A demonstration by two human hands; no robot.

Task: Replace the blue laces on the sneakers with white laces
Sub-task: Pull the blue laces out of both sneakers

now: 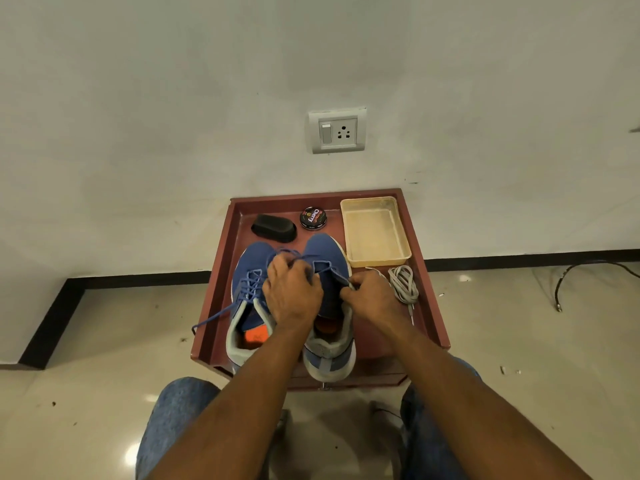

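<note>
Blue lace (325, 266) pinched by both hands (294, 296) (372, 296) over the right sneaker (329, 306); draw it out eyelet by eyelet, steadily.

Low reddish-brown table (221, 271) with a raised rim, set against the wall. Directly on it, taking the yellow plastic tray (375, 232) at the far right corner as landmark: round polish tin (313, 218) just left of the tray; black brush (273, 228) further left; bundled white laces (403, 284) just nearer than the tray; pair of blue sneakers (251, 271) side by side, nearer and left of it.
</note>
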